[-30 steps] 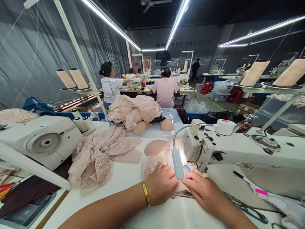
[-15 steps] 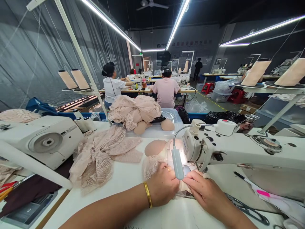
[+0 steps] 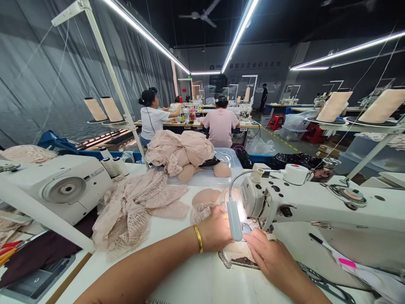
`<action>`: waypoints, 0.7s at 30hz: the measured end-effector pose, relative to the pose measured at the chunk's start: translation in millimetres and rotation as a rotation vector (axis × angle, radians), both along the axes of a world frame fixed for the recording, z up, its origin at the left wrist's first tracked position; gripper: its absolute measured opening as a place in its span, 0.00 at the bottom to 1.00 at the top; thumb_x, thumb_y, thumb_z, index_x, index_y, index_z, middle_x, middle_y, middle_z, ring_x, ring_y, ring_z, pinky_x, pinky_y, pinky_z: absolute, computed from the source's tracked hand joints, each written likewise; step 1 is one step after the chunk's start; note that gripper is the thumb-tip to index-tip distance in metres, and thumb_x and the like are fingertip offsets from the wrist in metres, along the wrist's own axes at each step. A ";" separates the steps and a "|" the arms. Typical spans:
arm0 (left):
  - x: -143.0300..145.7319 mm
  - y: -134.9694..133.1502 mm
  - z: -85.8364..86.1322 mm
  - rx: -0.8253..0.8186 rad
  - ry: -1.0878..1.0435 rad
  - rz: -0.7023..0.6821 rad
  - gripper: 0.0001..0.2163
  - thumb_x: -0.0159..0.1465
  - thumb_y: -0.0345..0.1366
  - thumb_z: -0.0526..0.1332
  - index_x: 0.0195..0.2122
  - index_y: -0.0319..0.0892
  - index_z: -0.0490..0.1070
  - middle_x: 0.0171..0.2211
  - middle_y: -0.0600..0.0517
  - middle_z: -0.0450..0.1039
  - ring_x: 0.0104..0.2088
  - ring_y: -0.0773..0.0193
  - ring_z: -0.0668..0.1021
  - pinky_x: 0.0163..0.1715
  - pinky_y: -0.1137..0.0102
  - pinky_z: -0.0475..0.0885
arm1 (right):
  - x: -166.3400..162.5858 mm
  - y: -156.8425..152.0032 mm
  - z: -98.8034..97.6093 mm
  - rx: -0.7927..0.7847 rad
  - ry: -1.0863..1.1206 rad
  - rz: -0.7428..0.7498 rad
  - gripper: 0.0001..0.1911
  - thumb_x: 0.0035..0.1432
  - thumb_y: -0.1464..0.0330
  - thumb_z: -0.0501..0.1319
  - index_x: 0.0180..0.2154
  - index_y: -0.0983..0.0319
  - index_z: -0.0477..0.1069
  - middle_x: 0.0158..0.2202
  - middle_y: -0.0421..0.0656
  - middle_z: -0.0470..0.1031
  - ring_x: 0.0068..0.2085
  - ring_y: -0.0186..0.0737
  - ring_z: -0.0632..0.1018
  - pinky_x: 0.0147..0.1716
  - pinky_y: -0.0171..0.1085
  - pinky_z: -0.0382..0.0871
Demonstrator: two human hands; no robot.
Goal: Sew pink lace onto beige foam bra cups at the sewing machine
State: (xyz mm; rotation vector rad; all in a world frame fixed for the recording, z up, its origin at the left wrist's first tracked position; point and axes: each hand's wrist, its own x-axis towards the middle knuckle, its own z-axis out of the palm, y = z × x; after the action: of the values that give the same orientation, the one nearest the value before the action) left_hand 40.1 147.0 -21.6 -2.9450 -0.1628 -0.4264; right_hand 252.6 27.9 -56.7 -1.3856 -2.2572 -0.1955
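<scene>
Under the head of a white sewing machine point(image 3: 303, 202) lies a beige lace piece point(image 3: 202, 210) with a smooth, cup-shaped part point(image 3: 205, 196). My left hand point(image 3: 215, 230), with a gold bangle at the wrist, curls closed over this piece left of the needle area; its fingertips are partly behind a grey gooseneck lamp point(image 3: 234, 221). To the right of the lamp, my right hand point(image 3: 265, 251) has its fingers pressed together on the fabric close to the presser foot. The needle itself is hidden. A metal plate edge point(image 3: 243, 262) shows below the hands.
Beige lace fabric point(image 3: 136, 211) lies heaped on the left, with another heap point(image 3: 180, 150) on a clear plastic bin point(image 3: 226, 157). Black scissors point(image 3: 325, 283) and a marker pen point(image 3: 319, 241) lie right. A second machine point(image 3: 57, 181) stands left. Co-workers sit ahead.
My left hand has moved up and away, carrying the lace piece farther from me, and the metal plate edge is now exposed. My right hand has shifted only slightly.
</scene>
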 end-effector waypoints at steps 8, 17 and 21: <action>-0.6 7.4 -1.7 -0.070 -0.005 -0.016 0.08 0.68 0.28 0.58 0.31 0.42 0.68 0.34 0.53 0.77 0.38 0.59 0.73 0.50 0.53 0.53 | -1.1 -1.9 2.9 -0.003 -0.041 0.030 0.16 0.69 0.77 0.48 0.48 0.57 0.71 0.32 0.41 0.70 0.27 0.39 0.73 0.22 0.35 0.63; 0.9 17.2 4.3 -0.107 0.059 0.040 0.07 0.64 0.24 0.59 0.34 0.44 0.72 0.36 0.53 0.79 0.41 0.58 0.74 0.52 0.53 0.54 | -0.7 -0.8 -6.1 -0.018 0.005 0.039 0.14 0.70 0.76 0.48 0.43 0.57 0.69 0.30 0.41 0.66 0.30 0.42 0.69 0.22 0.35 0.57; -0.1 19.9 1.3 -0.095 0.040 0.074 0.06 0.67 0.28 0.59 0.37 0.45 0.74 0.38 0.52 0.79 0.41 0.58 0.74 0.54 0.53 0.54 | -1.5 -1.0 -4.2 -0.055 0.045 0.043 0.13 0.71 0.75 0.48 0.41 0.57 0.69 0.30 0.41 0.66 0.31 0.42 0.69 0.24 0.36 0.59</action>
State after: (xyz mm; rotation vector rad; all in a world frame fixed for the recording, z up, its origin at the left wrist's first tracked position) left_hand 39.9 166.9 -20.3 -3.0264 -0.2940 -0.3584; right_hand 251.2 26.9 -60.9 -1.3543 -2.2686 -0.0874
